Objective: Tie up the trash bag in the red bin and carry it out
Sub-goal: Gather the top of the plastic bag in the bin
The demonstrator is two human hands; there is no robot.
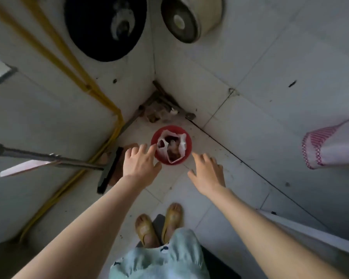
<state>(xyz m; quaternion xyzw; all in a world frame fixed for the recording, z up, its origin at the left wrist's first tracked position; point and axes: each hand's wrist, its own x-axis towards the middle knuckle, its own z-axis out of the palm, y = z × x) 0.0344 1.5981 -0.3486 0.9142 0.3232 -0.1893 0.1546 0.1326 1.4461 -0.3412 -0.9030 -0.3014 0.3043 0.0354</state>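
Observation:
A small round red bin [187, 153] stands on the tiled floor in the corner of the room. Inside it sits a white plastic trash bag [172, 147] with its mouth loose and brownish waste showing. My left hand [140, 163] hovers above the bin's left side, fingers spread, holding nothing. My right hand [207, 173] hangs to the lower right of the bin, also spread with nothing in it. Neither hand touches the bag.
A squeegee with a metal handle [109, 168] leans in from the left beside the bin. Yellow pipes [101, 95] run down the left wall. Debris [159, 112] lies in the corner behind the bin. A pink-edged cloth [328, 146] hangs at right. My feet in yellow sandals [159, 224] stand below.

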